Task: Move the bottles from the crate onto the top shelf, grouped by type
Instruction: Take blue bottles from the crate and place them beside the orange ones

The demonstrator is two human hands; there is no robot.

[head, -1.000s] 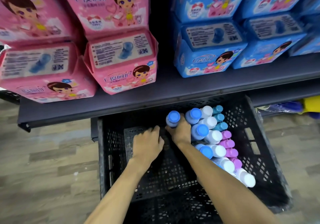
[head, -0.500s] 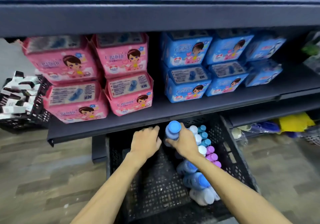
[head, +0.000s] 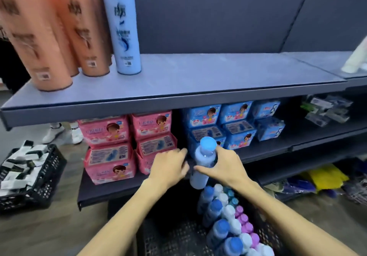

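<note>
A pale blue bottle (head: 204,162) with a blue cap is being held upright in the air, long axis vertical, just above the crate (head: 178,238). The right grip (head: 225,169) is wrapping its fingers round the bottle's middle from the right. The left grip (head: 168,166) is hovering just beside it, loosely curled and seemingly empty. The top shelf (head: 198,81) is sitting above and beyond. Its tall blue bottle (head: 122,27) is standing up and to the left, so the lift probably needs to go that way.
</note>
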